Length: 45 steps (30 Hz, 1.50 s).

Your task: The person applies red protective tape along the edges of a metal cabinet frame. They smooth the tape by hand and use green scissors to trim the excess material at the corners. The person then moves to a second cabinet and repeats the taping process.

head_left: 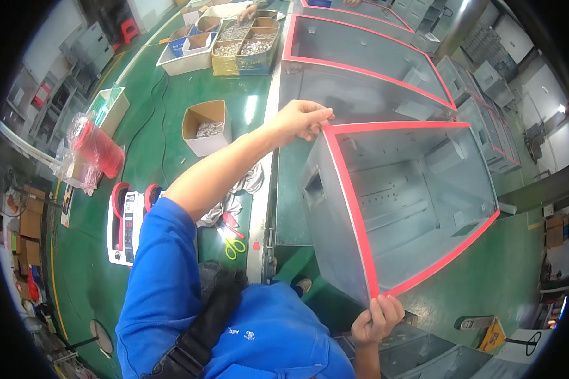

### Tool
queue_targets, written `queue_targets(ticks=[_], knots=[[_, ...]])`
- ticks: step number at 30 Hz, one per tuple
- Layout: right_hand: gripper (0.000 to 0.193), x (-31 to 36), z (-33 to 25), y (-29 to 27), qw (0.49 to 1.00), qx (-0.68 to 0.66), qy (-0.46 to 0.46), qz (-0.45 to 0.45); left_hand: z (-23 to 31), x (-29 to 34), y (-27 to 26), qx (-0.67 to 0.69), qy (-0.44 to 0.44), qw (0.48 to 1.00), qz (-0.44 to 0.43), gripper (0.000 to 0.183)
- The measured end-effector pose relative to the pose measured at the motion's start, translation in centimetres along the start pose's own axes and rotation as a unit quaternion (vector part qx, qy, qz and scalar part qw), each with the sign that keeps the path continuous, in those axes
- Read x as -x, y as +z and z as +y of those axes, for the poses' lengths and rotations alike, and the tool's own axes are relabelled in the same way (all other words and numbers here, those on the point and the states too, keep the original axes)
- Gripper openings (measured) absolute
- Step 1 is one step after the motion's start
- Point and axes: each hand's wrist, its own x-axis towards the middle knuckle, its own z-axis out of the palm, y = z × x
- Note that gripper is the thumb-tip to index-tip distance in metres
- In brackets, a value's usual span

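A grey metal cabinet shell (335, 221), its open face toward me, has red tape (354, 215) along the rim of its opening. At the upper left corner my left hand (303, 120) is closed, thumb and fingers pinched at the tape's end. My right hand (378, 319) pinches the tape at the lower corner, nearest me. Between the hands the strip runs straight down the cabinet's left edge. The fingertips hide exactly how each end is gripped.
More red-edged cabinets (367, 47) stand beyond on the line. On the green bench are a white tape dispenser (131, 221) with red rolls, green-handled scissors (235, 247), an open carton (202, 142) of small parts and a divided parts box (246, 63). Another person's hand (248, 12) reaches in there.
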Motion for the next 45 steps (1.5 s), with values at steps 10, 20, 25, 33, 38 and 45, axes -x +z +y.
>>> queue_targets(ticks=[10,20,25,33,38,45], knots=[[0.026,0.9,0.4,0.8,1.0,-0.004,0.004,0.028,-1.7,-1.4,-0.3,0.091,-0.025,0.995,-0.041,0.021],[0.033,1.6,0.9,1.4,0.999,-0.021,-0.008,0.04,-1.7,-0.5,0.2,0.042,0.008,0.998,-0.035,0.029],[0.019,1.5,0.9,1.3,0.999,0.004,-0.012,0.034,-2.1,-0.3,0.5,0.016,0.029,0.999,-0.015,0.026],[0.011,1.0,1.7,1.7,0.997,-0.025,-0.04,0.066,-3.0,0.1,1.4,-0.031,0.081,0.995,0.044,0.024],[0.01,0.2,4.7,1.6,0.981,-0.129,-0.133,0.065,-2.9,1.0,2.8,-0.071,0.119,0.982,0.127,0.03],[0.015,-1.6,11.2,-1.2,0.932,-0.252,-0.259,-0.044,-2.4,7.8,7.8,-0.349,0.356,0.809,0.312,0.024]])
